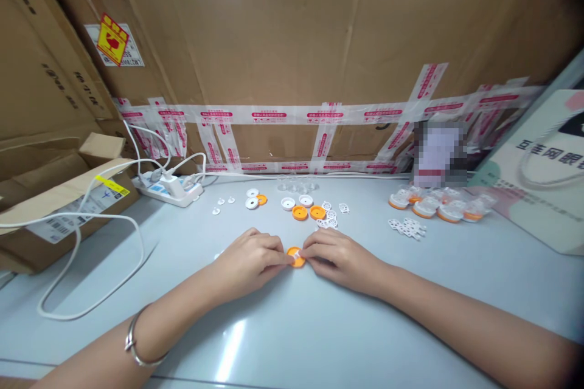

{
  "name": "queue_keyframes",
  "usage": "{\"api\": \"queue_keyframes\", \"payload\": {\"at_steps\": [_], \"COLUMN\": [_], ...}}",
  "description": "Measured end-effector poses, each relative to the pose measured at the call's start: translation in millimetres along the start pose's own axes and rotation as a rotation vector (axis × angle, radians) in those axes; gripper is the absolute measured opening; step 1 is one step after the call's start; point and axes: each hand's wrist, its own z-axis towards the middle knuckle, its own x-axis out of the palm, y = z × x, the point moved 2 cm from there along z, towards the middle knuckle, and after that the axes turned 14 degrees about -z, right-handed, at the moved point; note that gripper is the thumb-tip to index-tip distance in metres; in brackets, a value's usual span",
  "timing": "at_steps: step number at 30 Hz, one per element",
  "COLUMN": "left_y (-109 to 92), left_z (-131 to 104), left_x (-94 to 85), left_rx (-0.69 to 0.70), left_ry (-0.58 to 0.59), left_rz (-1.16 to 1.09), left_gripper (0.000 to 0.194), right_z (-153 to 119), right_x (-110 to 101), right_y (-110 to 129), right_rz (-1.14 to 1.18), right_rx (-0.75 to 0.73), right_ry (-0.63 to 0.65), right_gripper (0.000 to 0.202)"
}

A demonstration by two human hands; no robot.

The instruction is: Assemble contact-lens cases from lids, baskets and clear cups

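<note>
A shallow orange round plastic cup (298, 263) lies on the table between my two hands, with a small white plastic piece (296, 254) inside it. My left hand (255, 257) grips the cup's left side, its fingers closed and one fingertip over the rim. From the right, my right hand (340, 258) has its fingers pinched at the rim and the white piece. The fingertips partly hide how the piece sits. Just beyond are orange cups (300, 213), white round cups (288, 203) and flat white cut-out pieces (331, 215).
Transparent domes (298, 184) stand at the back. Assembled orange-and-white rounds (426, 206) and white cut-outs (407, 228) lie right. Small white pegs (221, 201) lie left, near a power strip (176, 190) with a looping cable (137, 267). A large cardboard box (274, 30) walls the back.
</note>
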Motion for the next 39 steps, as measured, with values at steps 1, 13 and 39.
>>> {"api": "queue_keyframes", "payload": {"at_steps": [1, 13, 39], "left_y": [0.2, 5.6, -4.7], "left_z": [0.1, 3.2, 9.3], "left_x": [-0.1, 3.5, 16.9], "left_rx": [-0.005, -0.050, -0.173], "left_ry": [0.003, -0.099, -0.192], "left_rz": [-0.002, -0.132, -0.284], "left_gripper": [0.026, 0.018, 0.016], "right_z": [0.2, -0.1, -2.6], "right_x": [0.1, -3.5, -1.8], "right_y": [0.1, 3.5, -70.9], "right_rz": [-0.002, 0.092, -0.050], "right_rx": [0.003, 0.087, 0.295], "right_ry": [0.004, -0.010, -0.045], "right_gripper": [0.020, 0.016, 0.016]}}
